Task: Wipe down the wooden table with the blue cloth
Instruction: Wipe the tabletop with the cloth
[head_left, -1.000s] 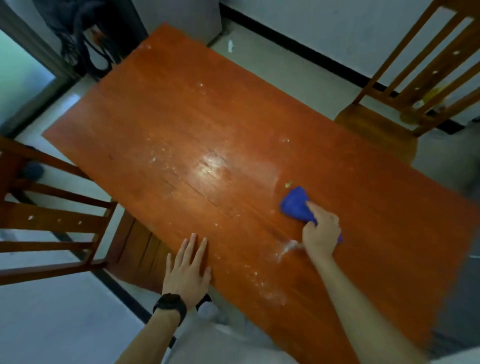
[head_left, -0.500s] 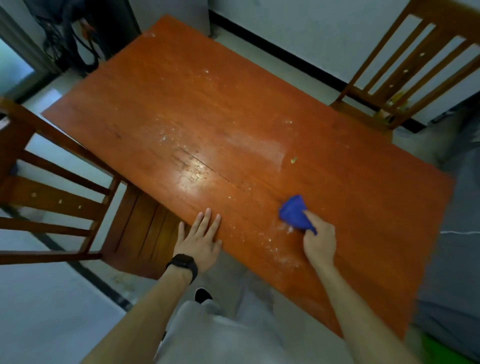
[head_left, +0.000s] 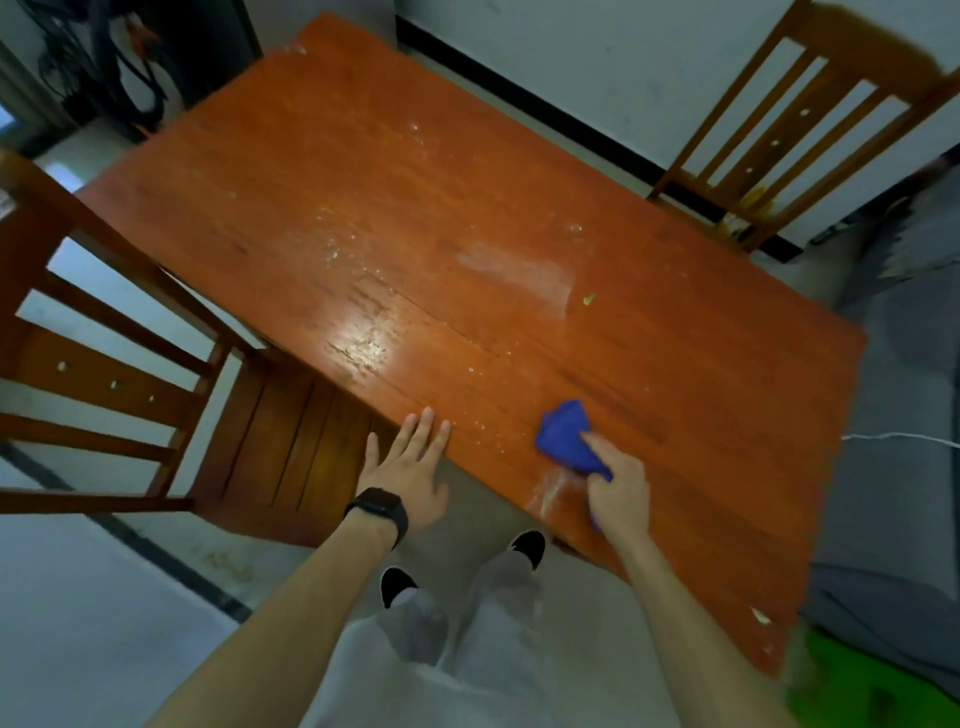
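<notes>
Tally on my feed: 1 wooden table (head_left: 467, 208); 1 blue cloth (head_left: 563, 434) gripped by right hand (head_left: 621, 491); left hand (head_left: 410, 467) flat, fingers straight; 2 chairs: left chair (head_left: 291, 441), far-right chair (head_left: 878, 52).

The person stands at the near edge of the wooden bench (head_left: 415, 208). Their right hand (head_left: 618, 486) grips a bunched blue cloth (head_left: 563, 434), which is pressed against the bench top close to that edge, a pale streak just beside it. The left hand (head_left: 408, 467), with a black watch (head_left: 379, 506) on its wrist, lies flat, fingertips on the edge. White specks dot the wood. A chair (head_left: 104, 364) stands at the left and another chair (head_left: 810, 130) across the bench.
</notes>
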